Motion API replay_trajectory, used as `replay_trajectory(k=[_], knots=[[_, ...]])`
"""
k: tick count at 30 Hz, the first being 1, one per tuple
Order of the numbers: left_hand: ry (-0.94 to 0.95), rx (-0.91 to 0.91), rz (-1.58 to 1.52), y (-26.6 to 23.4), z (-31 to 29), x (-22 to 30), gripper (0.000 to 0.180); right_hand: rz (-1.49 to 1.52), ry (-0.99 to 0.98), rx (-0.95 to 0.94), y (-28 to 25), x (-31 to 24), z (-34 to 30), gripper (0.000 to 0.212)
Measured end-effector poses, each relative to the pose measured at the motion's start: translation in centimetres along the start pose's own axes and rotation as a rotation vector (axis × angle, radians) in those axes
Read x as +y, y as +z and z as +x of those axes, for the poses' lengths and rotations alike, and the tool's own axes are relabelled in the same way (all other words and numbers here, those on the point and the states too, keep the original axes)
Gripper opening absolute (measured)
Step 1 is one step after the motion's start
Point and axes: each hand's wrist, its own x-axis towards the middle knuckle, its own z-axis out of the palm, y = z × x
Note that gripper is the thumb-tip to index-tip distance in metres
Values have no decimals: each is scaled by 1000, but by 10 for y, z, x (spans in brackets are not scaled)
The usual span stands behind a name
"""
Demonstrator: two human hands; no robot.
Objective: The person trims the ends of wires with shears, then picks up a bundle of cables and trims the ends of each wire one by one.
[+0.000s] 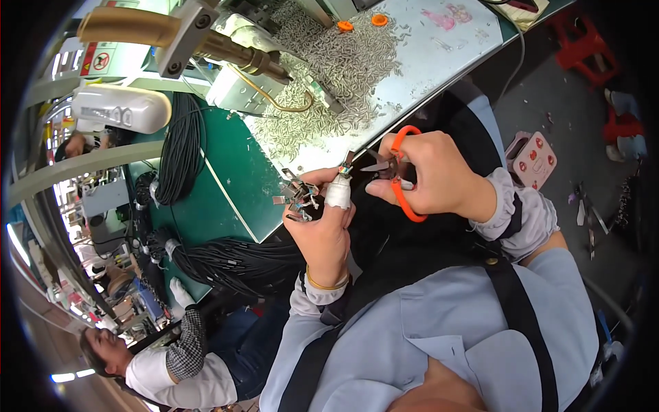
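My left hand [322, 233] is closed on a bunch of cable ends [298, 196] with small metal connectors and bared coloured wires. White tape is wrapped round one of its digits. One connector [347, 162] with coloured wires sticks up beside that tape, toward the scissors. My right hand [443, 175] grips scissors with orange handles [408, 209], fingers through the loops. Their blades are apart and point left at this connector; I cannot tell whether they touch it. Both hands are just off the table's near edge, above my dark apron.
Small metal pieces [357, 75] lie heaped on the white tabletop [446, 62]. A tan-handled tool [130, 27] is clamped above them. Black cable bundles [233, 261] lie on the green mat [220, 185]. A co-worker [171, 364] sits at left; a red stool [583, 48] stands at right.
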Motion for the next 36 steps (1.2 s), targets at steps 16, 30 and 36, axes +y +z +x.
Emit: replay_trajectory(k=[16,30,36], knots=[[-258,-163,-316,-9,5,8,15,4,-547,313,11,8,17,14],[213,-4,294,-4,-4,-11,22,287,-151,176,18,-4,4,15],[5,12,172,-4,-5,-2,22,698,28,125,24,1,6,13]])
